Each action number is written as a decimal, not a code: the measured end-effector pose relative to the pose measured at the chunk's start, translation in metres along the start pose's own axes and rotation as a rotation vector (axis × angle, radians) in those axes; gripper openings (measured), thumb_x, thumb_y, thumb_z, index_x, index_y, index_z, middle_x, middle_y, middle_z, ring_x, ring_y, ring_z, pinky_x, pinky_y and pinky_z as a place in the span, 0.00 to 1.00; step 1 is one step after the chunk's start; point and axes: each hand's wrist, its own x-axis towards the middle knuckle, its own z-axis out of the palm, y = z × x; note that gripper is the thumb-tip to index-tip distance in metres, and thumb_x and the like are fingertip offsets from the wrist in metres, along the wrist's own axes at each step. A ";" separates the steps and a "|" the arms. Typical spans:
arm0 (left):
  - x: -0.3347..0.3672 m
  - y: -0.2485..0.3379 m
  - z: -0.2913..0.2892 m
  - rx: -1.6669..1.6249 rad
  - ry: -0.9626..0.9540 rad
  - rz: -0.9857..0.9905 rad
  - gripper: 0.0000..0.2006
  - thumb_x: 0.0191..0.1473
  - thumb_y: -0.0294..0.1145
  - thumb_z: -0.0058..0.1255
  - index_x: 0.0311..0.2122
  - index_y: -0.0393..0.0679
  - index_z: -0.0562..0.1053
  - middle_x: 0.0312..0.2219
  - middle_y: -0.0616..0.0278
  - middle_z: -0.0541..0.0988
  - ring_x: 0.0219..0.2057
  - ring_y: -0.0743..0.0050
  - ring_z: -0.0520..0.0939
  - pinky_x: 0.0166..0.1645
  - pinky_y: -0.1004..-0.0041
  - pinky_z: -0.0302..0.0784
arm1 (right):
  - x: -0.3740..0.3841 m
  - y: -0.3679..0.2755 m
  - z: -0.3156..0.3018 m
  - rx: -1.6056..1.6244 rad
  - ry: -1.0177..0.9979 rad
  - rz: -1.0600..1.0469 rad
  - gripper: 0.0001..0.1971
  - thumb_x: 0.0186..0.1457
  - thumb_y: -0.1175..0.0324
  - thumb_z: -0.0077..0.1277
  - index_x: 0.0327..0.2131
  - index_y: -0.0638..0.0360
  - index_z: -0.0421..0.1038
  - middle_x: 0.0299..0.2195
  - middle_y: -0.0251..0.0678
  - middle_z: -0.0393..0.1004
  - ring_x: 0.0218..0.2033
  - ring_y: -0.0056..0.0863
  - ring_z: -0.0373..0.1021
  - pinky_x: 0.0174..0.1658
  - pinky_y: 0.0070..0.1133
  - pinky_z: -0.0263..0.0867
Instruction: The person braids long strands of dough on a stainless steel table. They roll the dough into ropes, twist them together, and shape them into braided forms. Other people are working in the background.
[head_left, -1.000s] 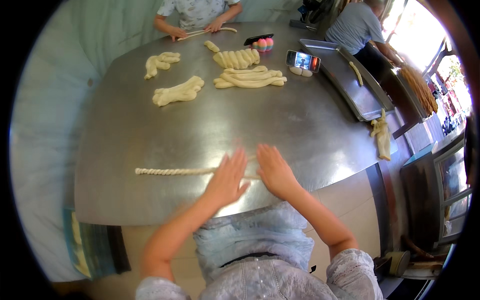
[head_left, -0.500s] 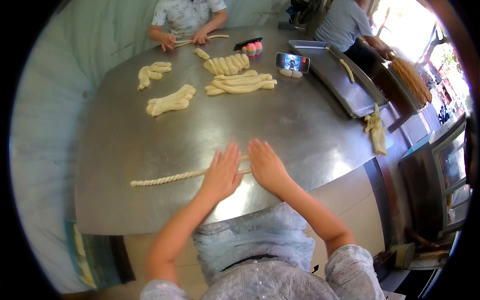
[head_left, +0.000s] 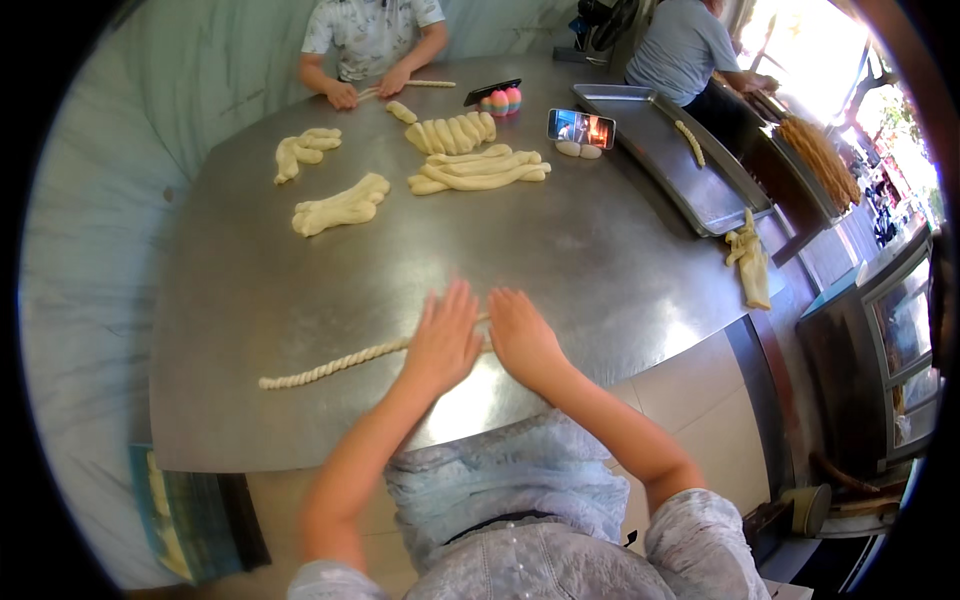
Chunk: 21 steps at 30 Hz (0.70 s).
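A long twisted rope of pale dough (head_left: 325, 370) lies on the near part of the metal table, its tight spiral reaching out to the left. My left hand (head_left: 445, 342) rests flat over the rope's right end, fingers stretched forward. Just to its right, my right hand (head_left: 525, 342) lies palm down with its fingers extended over the dough's strands. In the small gap between the hands, two separate strands show. The dough under both palms is hidden.
Several dough strips (head_left: 480, 170) and dough pieces (head_left: 450, 131) lie on the steel table (head_left: 590, 240), with dough bundles (head_left: 342, 204) at left. A propped phone (head_left: 581, 128) stands near a metal tray (head_left: 735, 205) holding one twist. Across the table, a co-worker's hands (head_left: 342, 95) handle dough strands.
Both hands have shifted slightly, the right one a little left and nearer me. The twisted rope's left end has moved toward me. The co-worker's hands have moved too.
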 end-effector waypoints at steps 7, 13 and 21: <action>-0.075 0.057 0.001 -0.186 0.101 -0.023 0.31 0.60 0.33 0.49 0.62 0.24 0.58 0.60 0.33 0.65 0.63 0.35 0.64 0.68 0.46 0.56 | -0.060 -0.001 -0.032 0.217 -0.087 -0.130 0.12 0.54 0.74 0.51 0.42 0.64 0.76 0.48 0.46 0.76 0.52 0.41 0.72 0.53 0.32 0.70; 0.032 -0.012 0.022 0.042 0.179 -0.152 0.24 0.66 0.35 0.38 0.61 0.29 0.63 0.62 0.37 0.64 0.67 0.42 0.59 0.71 0.44 0.44 | 0.024 0.013 0.002 0.135 -0.028 0.103 0.14 0.56 0.73 0.50 0.45 0.66 0.76 0.45 0.44 0.76 0.48 0.42 0.72 0.51 0.33 0.69; -0.069 0.047 0.001 -0.191 -0.013 0.091 0.32 0.58 0.31 0.50 0.64 0.27 0.58 0.66 0.35 0.56 0.70 0.39 0.52 0.71 0.46 0.48 | -0.057 0.007 -0.025 0.144 -0.043 -0.255 0.19 0.54 0.72 0.50 0.50 0.70 0.72 0.54 0.50 0.72 0.56 0.43 0.69 0.63 0.37 0.63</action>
